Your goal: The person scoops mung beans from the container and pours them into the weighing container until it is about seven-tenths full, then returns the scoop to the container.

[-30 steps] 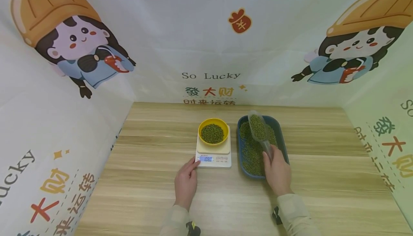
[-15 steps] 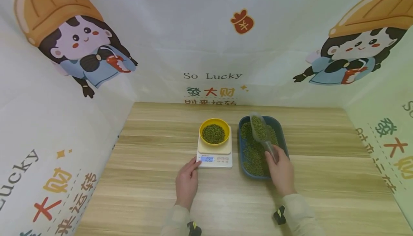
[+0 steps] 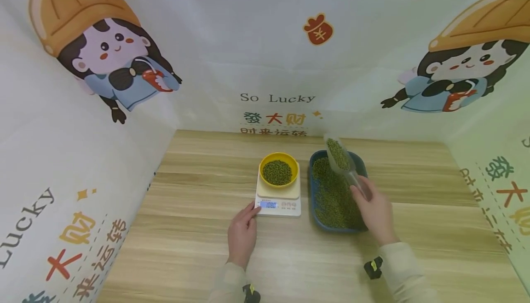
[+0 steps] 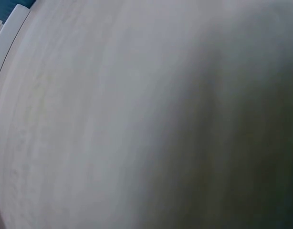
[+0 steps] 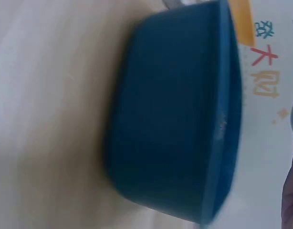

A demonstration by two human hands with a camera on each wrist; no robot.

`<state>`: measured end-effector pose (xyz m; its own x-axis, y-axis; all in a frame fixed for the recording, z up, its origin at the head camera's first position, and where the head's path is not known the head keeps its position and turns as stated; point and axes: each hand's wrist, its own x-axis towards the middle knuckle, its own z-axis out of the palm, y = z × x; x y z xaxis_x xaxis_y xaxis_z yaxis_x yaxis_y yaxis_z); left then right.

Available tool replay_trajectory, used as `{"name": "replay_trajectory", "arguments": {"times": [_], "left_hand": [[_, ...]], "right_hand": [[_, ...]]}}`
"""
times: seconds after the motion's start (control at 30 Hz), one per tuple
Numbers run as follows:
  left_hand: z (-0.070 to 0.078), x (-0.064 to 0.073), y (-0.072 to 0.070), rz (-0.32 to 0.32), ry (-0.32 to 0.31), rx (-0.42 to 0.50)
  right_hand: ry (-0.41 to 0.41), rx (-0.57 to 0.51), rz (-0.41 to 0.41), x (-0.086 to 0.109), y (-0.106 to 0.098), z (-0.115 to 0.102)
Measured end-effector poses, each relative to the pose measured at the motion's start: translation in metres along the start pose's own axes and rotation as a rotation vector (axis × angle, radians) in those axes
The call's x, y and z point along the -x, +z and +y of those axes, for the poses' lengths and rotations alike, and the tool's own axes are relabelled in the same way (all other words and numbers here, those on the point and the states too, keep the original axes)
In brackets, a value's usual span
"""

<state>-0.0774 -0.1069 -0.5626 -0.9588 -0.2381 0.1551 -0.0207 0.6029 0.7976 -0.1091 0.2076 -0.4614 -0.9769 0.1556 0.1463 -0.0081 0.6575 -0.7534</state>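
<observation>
My right hand (image 3: pixel 377 211) grips the handle of a clear plastic scoop (image 3: pixel 352 174). Green mung beans (image 3: pixel 338 154) heap in the scoop, which is above the far part of a blue bin (image 3: pixel 313 197). More mung beans cover much of the bin's floor. To the left, a yellow bowl (image 3: pixel 295 170) of mung beans stands on a white kitchen scale (image 3: pixel 290 211), whose display reads 108.0. The fingers of my left hand (image 3: pixel 242 234) touch the scale's front left corner. In the right wrist view the bin's outer wall (image 5: pixel 170 105) fills the middle; the scoop is mostly out of sight.
A wood-grain table (image 3: pixel 198 179) carries everything. Printed white cloth walls (image 3: pixel 215 73) close it in at the back and both sides. A narrow gap separates scale and bin. The left wrist view is mostly blurred tabletop (image 4: pixel 89 119).
My right hand has lifted the filled scoop and shifted right, its tip now past the bin's far rim. The left hand stays at the scale, and the reading is unchanged. The head view shifts slightly.
</observation>
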Motion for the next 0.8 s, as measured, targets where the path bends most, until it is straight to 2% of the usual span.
{"name": "replay_trajectory", "arguments": {"times": [0.27,0.5,0.7,0.8], "left_hand": [[0.001,-0.001,-0.001,-0.003,0.005,0.006],[-0.007,0.004,-0.001,0.006,0.018,-0.001],[-0.008,0.001,0.001,0.008,0.011,0.004],[-0.007,0.0,0.003,0.012,0.022,-0.002]], "right_hand": [[-0.109,0.052,-0.087,-0.019,-0.025,-0.027],[-0.301,0.193,-0.153,-0.033,-0.034,-0.052],[-0.45,0.293,-0.259,-0.046,-0.036,-0.073],[-0.523,0.388,-0.31,-0.051,-0.035,-0.08]]}}
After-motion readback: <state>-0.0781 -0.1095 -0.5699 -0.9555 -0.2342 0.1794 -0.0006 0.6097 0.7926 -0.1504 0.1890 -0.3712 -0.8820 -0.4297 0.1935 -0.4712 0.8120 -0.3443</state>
